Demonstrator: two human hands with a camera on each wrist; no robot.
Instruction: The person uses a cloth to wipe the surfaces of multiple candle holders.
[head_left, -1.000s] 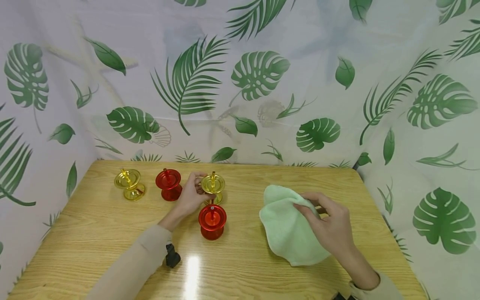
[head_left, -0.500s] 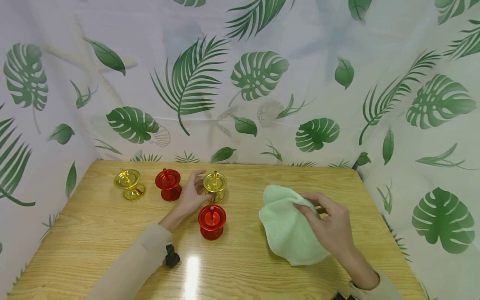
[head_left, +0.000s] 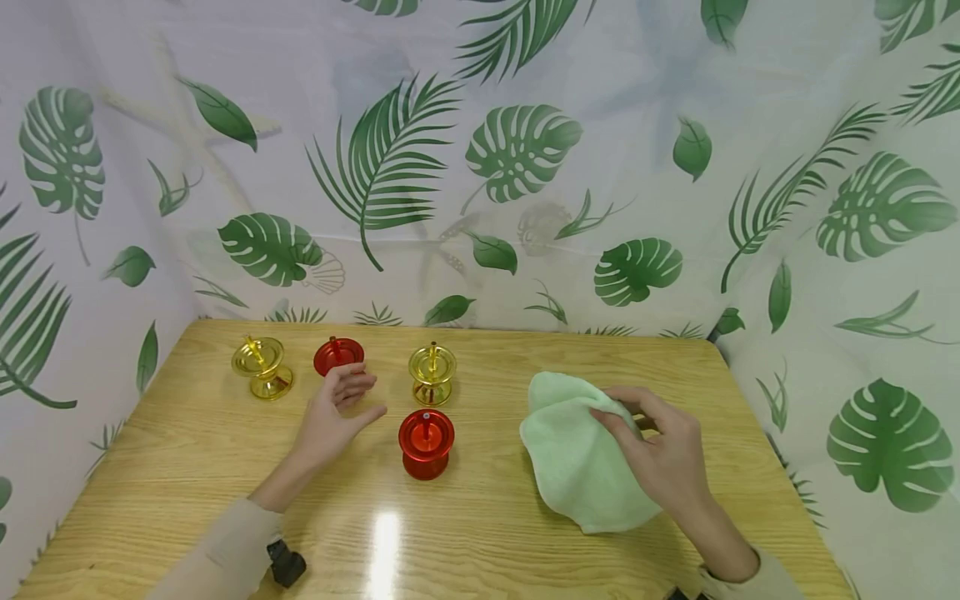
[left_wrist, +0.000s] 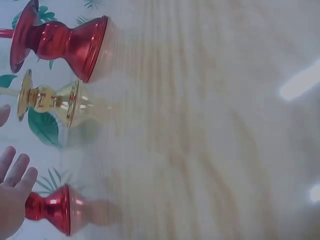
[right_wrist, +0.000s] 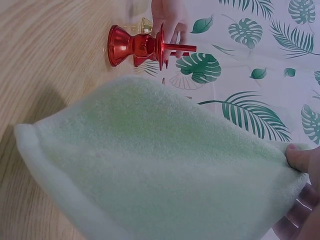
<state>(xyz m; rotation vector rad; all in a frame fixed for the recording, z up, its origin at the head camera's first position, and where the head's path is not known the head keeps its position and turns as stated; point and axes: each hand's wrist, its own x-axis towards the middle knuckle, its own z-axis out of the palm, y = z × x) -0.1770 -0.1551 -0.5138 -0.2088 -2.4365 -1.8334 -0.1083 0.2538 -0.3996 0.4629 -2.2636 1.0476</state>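
My left hand (head_left: 327,421) hovers with loosely spread fingers and holds nothing. In the head view its fingers overlap the back red candle holder (head_left: 337,353). To its right a gold candle holder (head_left: 432,367) stands upright behind a second red candle holder (head_left: 426,443), which is nearest the front. Between thumb and fingers, my right hand (head_left: 667,446) pinches a pale green cloth (head_left: 573,467) by its upper edge. The cloth drapes down towards the table; in the right wrist view its broad face (right_wrist: 155,155) fills the middle, partly hiding the holders behind.
Another gold candle holder (head_left: 258,358) stands at the table's far left. Behind the wooden table (head_left: 480,542) and along its sides hangs a white curtain (head_left: 480,283) printed with green leaves. A bright light reflection lies on the front of the tabletop.
My left hand has let go of the gold candle holder and moved left and nearer, in front of the back red one. That gold holder shifted slightly right earlier. The right hand stays put.
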